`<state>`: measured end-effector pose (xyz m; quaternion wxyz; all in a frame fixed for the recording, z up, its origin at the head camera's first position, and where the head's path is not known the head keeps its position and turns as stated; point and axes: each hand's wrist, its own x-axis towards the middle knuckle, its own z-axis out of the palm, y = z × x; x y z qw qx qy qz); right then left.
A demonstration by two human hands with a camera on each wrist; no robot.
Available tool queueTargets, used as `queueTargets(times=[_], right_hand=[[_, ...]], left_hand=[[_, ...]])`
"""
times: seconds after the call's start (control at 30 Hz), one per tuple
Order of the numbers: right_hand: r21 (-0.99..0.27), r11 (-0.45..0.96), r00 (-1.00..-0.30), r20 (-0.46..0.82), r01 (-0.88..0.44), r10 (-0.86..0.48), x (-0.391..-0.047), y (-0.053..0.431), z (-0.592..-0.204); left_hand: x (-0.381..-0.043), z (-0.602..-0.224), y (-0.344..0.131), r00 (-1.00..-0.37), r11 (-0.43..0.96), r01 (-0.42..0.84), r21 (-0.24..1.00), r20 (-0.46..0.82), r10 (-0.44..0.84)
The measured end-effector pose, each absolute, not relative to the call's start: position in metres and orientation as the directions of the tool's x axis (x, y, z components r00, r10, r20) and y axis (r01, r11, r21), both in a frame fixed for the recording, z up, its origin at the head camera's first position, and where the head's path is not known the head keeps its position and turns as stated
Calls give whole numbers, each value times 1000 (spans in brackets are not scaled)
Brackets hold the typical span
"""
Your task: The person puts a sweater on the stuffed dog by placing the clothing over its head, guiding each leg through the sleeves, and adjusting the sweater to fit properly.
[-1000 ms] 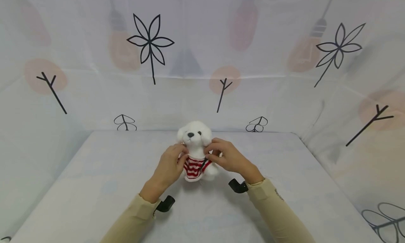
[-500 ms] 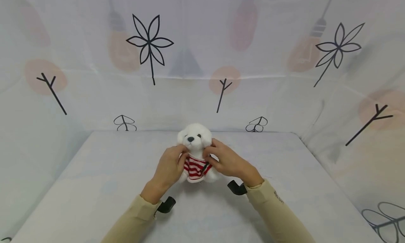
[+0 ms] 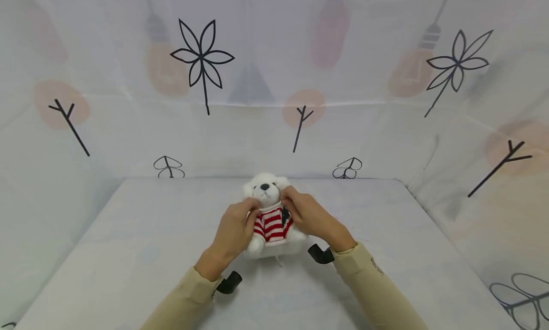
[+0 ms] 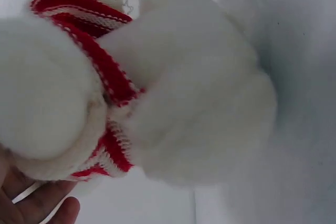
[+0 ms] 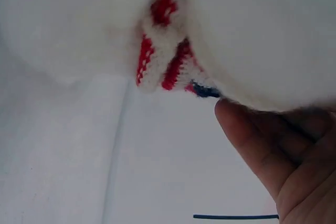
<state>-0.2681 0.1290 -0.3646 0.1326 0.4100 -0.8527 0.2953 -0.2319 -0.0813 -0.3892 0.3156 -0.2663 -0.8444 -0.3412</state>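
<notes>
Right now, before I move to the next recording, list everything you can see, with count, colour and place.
Toy dog: 1, white, middle of the table
Striped sweater: 1, red and white, on the dog
Patch: 1, dark, on the sweater's front
Table: 1, whitish, under the dog
Backdrop: 1, whitish, behind and beside the table
Printed flowers: 2, black outline, upper backdrop
Printed twigs: 3, black, over pale orange discs
Faded bulb prints: at least 3, orange or pink, upper backdrop
Printed leaves: several, black outline, lower backdrop
Bent tubes: 2, black, one at each cuff
Sleeves: 2, beige, lower picture
Left hand: 1, bare, pinching one side of the dog
Right hand: 1, bare, pinching the other side
</notes>
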Motion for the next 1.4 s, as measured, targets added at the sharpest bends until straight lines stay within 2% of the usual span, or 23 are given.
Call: queueTargets(times=[0.37, 0.57, 0.8, 1.1, 1.4], right_hand=[[-395, 423, -578, 584, -815, -569, -272, 125, -372], [-549, 369, -648, 498, -750, -575, -267, 125, -372], [-657, 334, -692, 411, -676, -593, -246, 121, -351], [-694, 348, -701, 315, -630, -640, -239, 120, -342], [-760, 255, -668, 298, -598, -682, -245, 124, -348]], left_hand=[[-229, -382, -83, -697, 672, 591, 447, 703, 145], [-222, -376, -79, -715, 642, 607, 468, 675, 184], [-217, -373, -77, -722, 712, 562, 420, 670, 174], [-211, -375, -77, -740, 760, 505, 410, 659, 136], [-207, -372, -79, -838, 793, 389, 469, 538, 93]])
